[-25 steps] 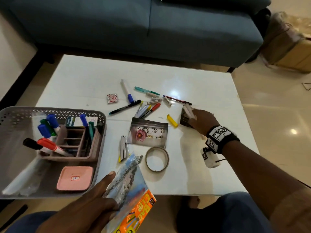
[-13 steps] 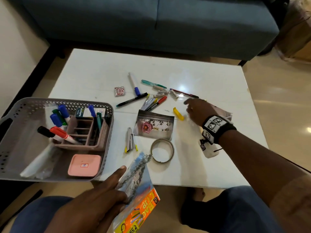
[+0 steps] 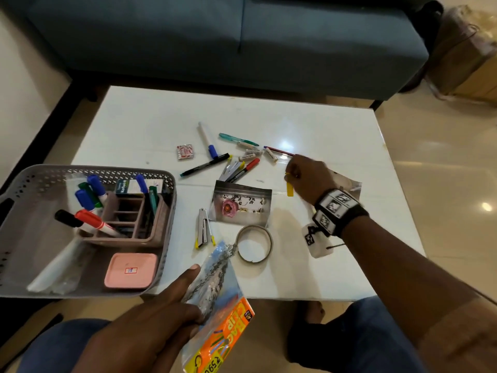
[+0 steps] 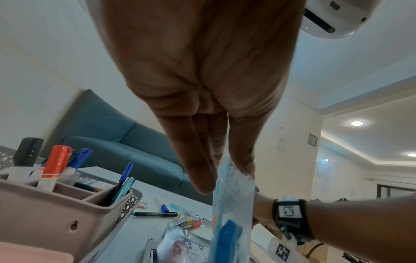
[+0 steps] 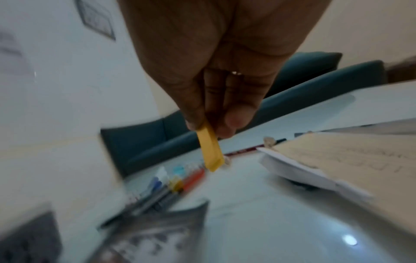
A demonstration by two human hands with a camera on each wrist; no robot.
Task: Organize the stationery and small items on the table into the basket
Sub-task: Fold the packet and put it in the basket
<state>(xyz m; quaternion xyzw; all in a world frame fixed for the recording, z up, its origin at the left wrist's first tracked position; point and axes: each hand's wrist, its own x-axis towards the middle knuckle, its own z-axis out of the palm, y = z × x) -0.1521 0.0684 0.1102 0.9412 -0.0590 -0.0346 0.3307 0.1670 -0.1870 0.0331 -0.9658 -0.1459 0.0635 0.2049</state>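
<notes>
My right hand pinches one end of a small yellow clip just above the white table; in the right wrist view the yellow clip hangs from thumb and finger of the right hand. At the near table edge my left hand holds a clear plastic packet with an orange card; the left wrist view shows the left hand gripping the packet's top edge. The grey basket stands at the left and holds a pink organiser, markers and a pink lid.
Several pens and markers and small tubes lie mid-table. Nearer are a silver zip pouch, a tape ring, a stapler and a red sachet. A paper pad lies under my right wrist. A blue sofa is behind.
My right hand let go of the dark pad, moved left to the yellow clip and lifted one end of it off the table. My left hand still holds the packet.
</notes>
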